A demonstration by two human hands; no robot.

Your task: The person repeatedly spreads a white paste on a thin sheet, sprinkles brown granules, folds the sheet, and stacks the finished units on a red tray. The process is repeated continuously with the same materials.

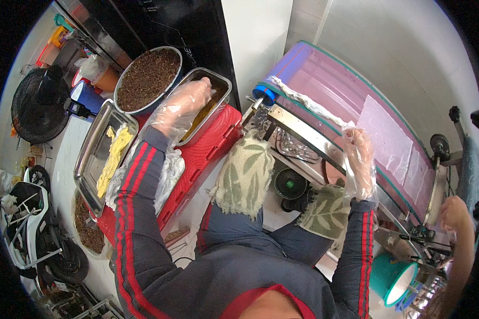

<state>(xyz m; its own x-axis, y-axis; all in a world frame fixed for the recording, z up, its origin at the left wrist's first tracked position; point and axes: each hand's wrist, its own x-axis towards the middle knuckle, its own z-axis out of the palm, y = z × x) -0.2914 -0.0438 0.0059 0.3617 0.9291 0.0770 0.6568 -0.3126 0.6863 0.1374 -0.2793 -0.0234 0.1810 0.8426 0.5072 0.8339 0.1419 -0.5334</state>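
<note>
My left hand [178, 109], in a clear plastic glove, reaches into a rectangular metal tray [228, 85] with a wet, yellow-brown layer in it. Its fingers are bent together near the tray's far end; their tips are hidden. My right hand [360, 162], also gloved, is at the near edge of a pink-tinted, glass-like top [324, 80] with a green rim. Its fingers are curled beside the end of a crumpled white strip [308, 103] along that edge. Whether they grip the strip is unclear. A thin whitish sheet [386, 130] lies on the pink top.
At left are a round tub [149, 80] of brown crumbly material and a metal tray [81, 175] holding yellow cloth-like material [114, 154], beside a red box [210, 141]. Another person's hand [456, 213] is at far right. Patterned cloths [245, 170] cover my knees.
</note>
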